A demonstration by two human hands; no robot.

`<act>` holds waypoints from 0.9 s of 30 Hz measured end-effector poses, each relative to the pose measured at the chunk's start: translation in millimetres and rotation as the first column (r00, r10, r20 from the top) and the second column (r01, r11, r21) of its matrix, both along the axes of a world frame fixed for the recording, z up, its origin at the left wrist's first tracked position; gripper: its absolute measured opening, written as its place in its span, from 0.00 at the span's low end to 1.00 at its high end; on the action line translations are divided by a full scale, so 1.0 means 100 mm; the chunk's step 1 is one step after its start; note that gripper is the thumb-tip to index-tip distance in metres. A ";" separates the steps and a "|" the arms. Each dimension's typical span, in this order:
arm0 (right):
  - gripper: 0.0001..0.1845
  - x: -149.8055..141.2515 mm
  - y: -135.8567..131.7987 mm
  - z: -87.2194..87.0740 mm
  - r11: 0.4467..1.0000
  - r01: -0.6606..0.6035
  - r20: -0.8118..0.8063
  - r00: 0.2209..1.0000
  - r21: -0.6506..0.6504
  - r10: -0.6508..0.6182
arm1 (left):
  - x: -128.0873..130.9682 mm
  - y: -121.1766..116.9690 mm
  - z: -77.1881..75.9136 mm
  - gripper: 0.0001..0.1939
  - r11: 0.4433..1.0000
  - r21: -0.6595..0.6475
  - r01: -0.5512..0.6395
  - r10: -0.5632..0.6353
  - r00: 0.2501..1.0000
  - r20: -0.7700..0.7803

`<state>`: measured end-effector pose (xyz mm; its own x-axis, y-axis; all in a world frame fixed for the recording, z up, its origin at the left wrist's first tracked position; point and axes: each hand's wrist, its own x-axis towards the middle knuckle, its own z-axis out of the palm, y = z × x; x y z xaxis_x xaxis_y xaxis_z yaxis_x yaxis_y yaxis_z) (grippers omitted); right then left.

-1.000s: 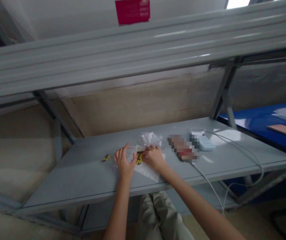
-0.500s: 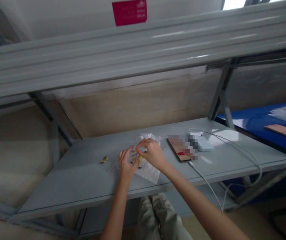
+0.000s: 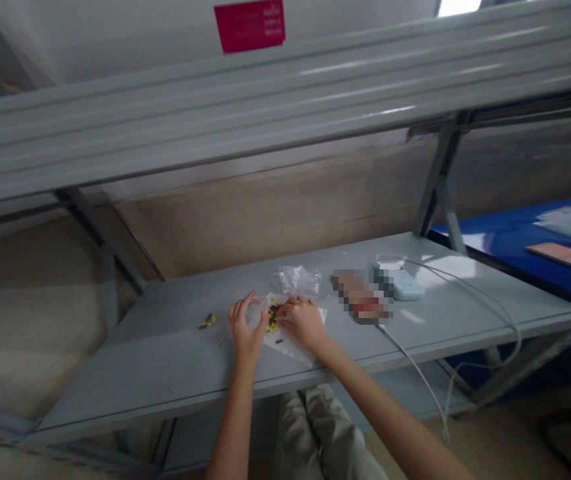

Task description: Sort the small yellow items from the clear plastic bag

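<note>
A small heap of yellow and black parts [image 3: 274, 316] lies on a white sheet [image 3: 292, 341] on the grey shelf table [image 3: 165, 360]. My left hand [image 3: 245, 328] rests just left of the heap, thumb and forefinger curled toward each other around a clear bit of plastic. My right hand [image 3: 306, 321] sits on the sheet at the heap's right edge, fingers bent and pinching among the parts. What either hand holds is too small to make out. A crumpled clear plastic bag [image 3: 297, 279] lies just behind the hands.
A couple of yellow parts [image 3: 207, 322] lie apart to the left. A phone [image 3: 361, 303] with a white cable [image 3: 470, 293] and a pale blue charger [image 3: 402, 287] sit to the right. A metal shelf beam [image 3: 285, 113] hangs overhead. A blue table [image 3: 520, 240] stands at right.
My right hand, raised to meet the left half a second ago, has dropped back onto the heap. The left hand has stayed beside it.
</note>
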<state>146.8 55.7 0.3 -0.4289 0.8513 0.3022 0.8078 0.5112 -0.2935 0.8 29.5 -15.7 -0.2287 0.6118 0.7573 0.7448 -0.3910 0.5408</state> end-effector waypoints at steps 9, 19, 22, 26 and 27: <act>0.09 0.00 0.03 0.02 0.998 -0.066 0.097 0.993 0.000 0.066 | 0.01 -0.02 0.03 0.18 1.000 -0.014 -0.027 0.027 1.000 0.014; 0.10 0.04 0.16 0.19 0.994 0.016 -0.387 0.920 -0.107 -0.057 | 0.00 0.02 -0.01 0.18 0.997 -0.032 -0.063 0.062 0.997 -0.051; 0.09 -0.03 0.14 0.35 0.995 -0.085 -0.446 0.893 -0.051 0.053 | 0.00 0.03 -0.03 0.19 0.997 -0.039 -0.071 0.067 0.994 -0.091; 0.09 -0.11 0.02 0.46 0.994 -0.091 -0.329 0.938 0.067 0.108 | 0.00 0.04 -0.04 0.18 0.995 -0.038 -0.094 0.088 0.989 -0.120; 0.10 -0.11 -0.01 0.46 0.995 -0.056 -0.312 0.947 0.077 0.077 | 0.00 0.03 -0.04 0.18 0.995 -0.039 -0.095 0.089 0.989 -0.122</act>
<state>136.1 54.8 46.2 -0.3579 0.7974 0.4858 0.6432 0.5877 -0.4909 1.0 32.9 -19.7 -0.1949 0.6262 0.7549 0.8369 -0.2952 0.4610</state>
